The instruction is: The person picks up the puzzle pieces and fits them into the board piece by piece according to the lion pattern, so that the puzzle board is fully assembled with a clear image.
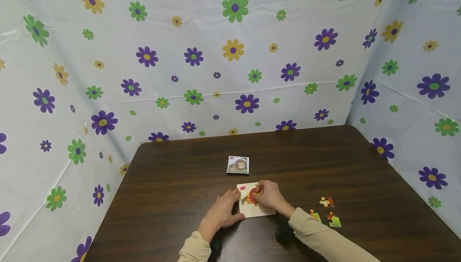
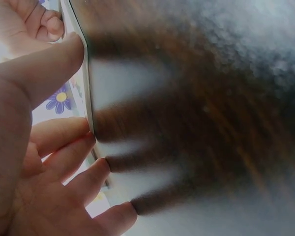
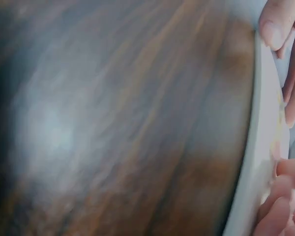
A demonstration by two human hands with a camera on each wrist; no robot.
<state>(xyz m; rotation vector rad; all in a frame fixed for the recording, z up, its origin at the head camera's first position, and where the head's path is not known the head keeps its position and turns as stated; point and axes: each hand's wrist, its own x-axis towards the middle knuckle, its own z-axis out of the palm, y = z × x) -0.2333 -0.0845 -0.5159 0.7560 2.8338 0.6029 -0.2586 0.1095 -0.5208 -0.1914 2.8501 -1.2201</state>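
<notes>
One puzzle board [image 1: 256, 212] — left hand [image 1: 224, 209] spread against edge, right hand [image 1: 270, 196] pinching piece [image 1: 253, 197]; pink label [image 1: 243, 188] illegible.

the head view is evenly, softly lit and fairly sharp, with mild shading along the flowered sheet [image 1: 201, 34]. in the left wrist view, light blows out at upper left, speckled glare hazes the upper right, and dark bands run from the left hand [image 2: 44, 196] across the shiny worktop [image 1: 173, 198]. the right wrist view is blurred, with pale glare at left.
</notes>
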